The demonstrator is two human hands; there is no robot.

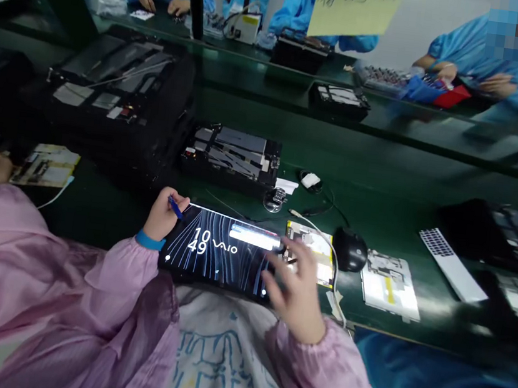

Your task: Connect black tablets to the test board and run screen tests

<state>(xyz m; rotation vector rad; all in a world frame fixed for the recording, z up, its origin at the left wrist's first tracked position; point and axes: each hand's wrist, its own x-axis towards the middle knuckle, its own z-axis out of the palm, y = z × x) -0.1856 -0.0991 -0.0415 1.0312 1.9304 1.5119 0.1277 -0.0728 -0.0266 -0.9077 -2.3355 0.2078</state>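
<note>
Plainly, the tablet carried the brand VAIO in white on its lit screen, with the digits 10 over 49 just beside it towards nine o'clock. A pale panel near the screen's one o'clock edge bore lettering too small to read. The tablet lay nearest the person's body, at six o'clock on the surface, and served as the centre of the dial for everything else.

At one o'clock, far off, a yellow note showed handwritten strokes, cut by the frame and not clear enough to read out.

At ten o'clock the left hand, above a blue wristband, was closed on the tablet's corner and also held a blue pen. At three o'clock the right hand was spread wide over the screen's end, blurred; whether a fingertip touched the glass, one could not tell.

Beyond it, also towards three, sat a black mouse. At twelve o'clock stood a black tray of parts.
</note>
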